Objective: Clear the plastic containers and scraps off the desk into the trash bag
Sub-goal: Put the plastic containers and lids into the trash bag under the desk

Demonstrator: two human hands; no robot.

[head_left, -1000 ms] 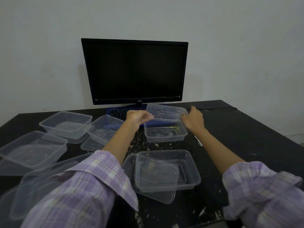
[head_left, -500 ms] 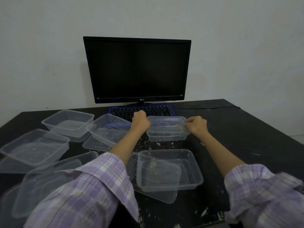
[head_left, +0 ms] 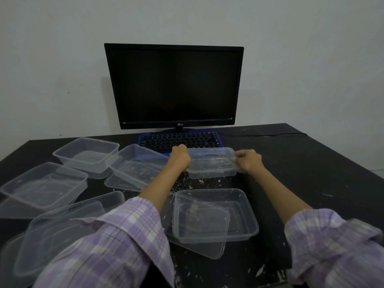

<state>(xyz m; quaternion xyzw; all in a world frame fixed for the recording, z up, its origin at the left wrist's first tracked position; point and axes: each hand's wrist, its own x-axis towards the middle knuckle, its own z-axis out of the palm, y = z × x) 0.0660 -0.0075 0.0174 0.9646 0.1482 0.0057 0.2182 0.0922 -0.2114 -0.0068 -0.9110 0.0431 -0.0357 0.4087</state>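
A clear lidded plastic container (head_left: 211, 163) sits on the black desk (head_left: 311, 163) just in front of the keyboard. My left hand (head_left: 179, 157) grips its left end and my right hand (head_left: 248, 160) grips its right end. Nearer to me lies an open clear container (head_left: 216, 215) with a loose lid inside it and another lid beneath it. Several more clear containers are spread over the left side, among them one at the back left (head_left: 87, 154) and a tilted one (head_left: 135, 165). Pale scraps (head_left: 199, 183) dot the desk between the containers. No trash bag is in view.
A dark monitor (head_left: 174, 86) stands at the back against the wall, with a blue-framed keyboard (head_left: 178, 140) in front of it. A cable (head_left: 259, 135) runs along the back right. The right part of the desk holds only small flecks.
The lid that my hands held above the container one second ago now sits on it. Both hands have closed on the container's ends, and it has come slightly nearer, uncovering the keyboard.
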